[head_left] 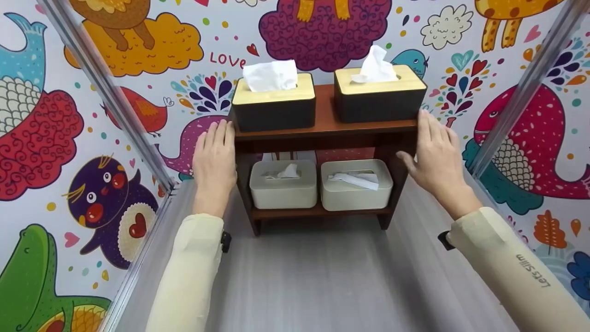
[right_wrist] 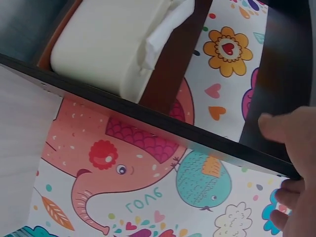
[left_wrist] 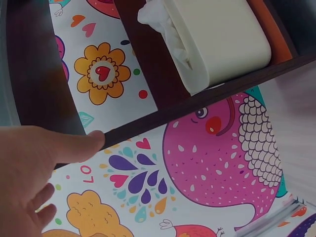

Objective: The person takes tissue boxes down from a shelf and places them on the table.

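A small dark brown two-tier shelf (head_left: 322,212) stands before me. My left hand (head_left: 214,161) holds its left side panel, with the thumb (left_wrist: 89,147) at the front edge and the fingers along the outside. On the opposite side my right hand (head_left: 435,154) grips the right panel, its thumb (right_wrist: 272,128) on the inner side and the other fingers outside. Two black tissue boxes with light wooden lids, one left (head_left: 274,115) and one right (head_left: 380,108), sit on top. Below them, two cream tissue boxes (head_left: 283,196) (head_left: 356,197) rest side by side. White tissue pokes out of each box.
Cartoon-printed walls (head_left: 27,161) enclose the space at the back and both sides. Metal posts (head_left: 110,92) (head_left: 521,92) run up the two back corners. A grey wood-grain surface (head_left: 313,281) lies under the shelf and reaches toward me.
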Available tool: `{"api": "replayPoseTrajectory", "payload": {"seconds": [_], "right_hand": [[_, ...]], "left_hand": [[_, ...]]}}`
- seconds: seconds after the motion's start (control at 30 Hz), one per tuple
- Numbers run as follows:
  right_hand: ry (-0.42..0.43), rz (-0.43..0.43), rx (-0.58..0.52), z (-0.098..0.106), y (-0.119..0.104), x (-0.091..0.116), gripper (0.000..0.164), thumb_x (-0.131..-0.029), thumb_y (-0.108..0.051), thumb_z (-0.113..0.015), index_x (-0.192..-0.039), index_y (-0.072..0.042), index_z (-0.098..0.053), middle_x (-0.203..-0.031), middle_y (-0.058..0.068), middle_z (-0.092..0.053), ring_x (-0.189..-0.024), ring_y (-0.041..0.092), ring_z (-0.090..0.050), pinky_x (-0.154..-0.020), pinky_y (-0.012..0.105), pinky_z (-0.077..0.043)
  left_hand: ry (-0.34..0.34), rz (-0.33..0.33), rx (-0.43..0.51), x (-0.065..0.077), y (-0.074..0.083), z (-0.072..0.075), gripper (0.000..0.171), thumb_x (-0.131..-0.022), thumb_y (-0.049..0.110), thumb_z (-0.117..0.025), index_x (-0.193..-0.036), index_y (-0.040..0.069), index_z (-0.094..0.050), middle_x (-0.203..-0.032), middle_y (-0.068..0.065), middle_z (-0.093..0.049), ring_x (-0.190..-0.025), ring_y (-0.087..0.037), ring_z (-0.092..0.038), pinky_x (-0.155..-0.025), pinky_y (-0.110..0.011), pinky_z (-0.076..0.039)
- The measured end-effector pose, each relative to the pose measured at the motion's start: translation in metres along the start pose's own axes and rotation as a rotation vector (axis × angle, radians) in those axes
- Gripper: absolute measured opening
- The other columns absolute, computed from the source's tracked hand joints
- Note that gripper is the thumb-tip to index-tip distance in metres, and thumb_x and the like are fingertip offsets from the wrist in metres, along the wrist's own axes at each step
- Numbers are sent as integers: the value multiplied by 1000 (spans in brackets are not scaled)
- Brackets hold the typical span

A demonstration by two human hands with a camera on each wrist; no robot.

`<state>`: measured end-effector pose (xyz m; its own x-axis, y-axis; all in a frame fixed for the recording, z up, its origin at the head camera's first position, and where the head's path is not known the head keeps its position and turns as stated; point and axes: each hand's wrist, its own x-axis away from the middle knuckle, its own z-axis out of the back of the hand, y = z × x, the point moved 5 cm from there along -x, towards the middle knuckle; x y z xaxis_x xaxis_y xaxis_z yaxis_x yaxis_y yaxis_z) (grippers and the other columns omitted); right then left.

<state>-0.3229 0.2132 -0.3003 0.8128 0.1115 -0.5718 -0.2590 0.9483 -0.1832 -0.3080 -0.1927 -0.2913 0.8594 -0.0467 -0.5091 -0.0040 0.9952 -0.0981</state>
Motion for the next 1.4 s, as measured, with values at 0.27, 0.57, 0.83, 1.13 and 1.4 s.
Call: {"api": "replayPoseTrajectory", "payload": {"seconds": [0.27, 0.57, 0.83, 1.13, 1.4], "right_hand": [[18, -48, -33, 18, -3, -19, 105, -85, -47, -70, -158, -11, -3, -165, 14, -12, -150, 34, -17, -121, 59, -16], [-65, 28, -1, 51, -16, -69, 107, -86, -67, -57, -157, -10, -1, -165, 13, -6, -152, 35, -9, -124, 55, -7], [-250, 60, 9, 54, -30, -110, 95, -93, -72, -31, -157, -6, -7, -163, 21, -10, -150, 42, -10, -122, 59, -4], [-420, 14, -12, 40, -31, -133, 92, -95, -70, -16, -156, -2, -10, -162, 25, -10, -149, 45, -8, -121, 61, -5], [-533, 12, -21, 37, -31, -134, 94, -93, -72, -19, -155, -1, -15, -159, 28, -17, -144, 51, -17, -117, 67, -14]], "left_hand": [[-8, 7, -8, 0, -2, 0, 81, -79, 3, -75, -150, 6, -35, -156, -13, -38, -146, -30, -33, -122, -42, -26], [9, 19, -33, -1, -3, 7, 76, -81, 1, -74, -148, 5, -39, -153, -15, -41, -146, -30, -34, -122, -42, -26], [36, 24, -45, -1, 1, 3, 74, -82, 3, -74, -148, 5, -40, -152, -14, -43, -144, -30, -37, -122, -41, -27], [40, 19, -63, -2, 6, 2, 72, -83, 2, -72, -147, 6, -40, -152, -13, -44, -144, -29, -38, -122, -40, -27], [32, 28, -66, -2, 6, 2, 71, -85, 4, -71, -148, 6, -39, -153, -12, -43, -144, -28, -37, -122, -40, -27]]}}
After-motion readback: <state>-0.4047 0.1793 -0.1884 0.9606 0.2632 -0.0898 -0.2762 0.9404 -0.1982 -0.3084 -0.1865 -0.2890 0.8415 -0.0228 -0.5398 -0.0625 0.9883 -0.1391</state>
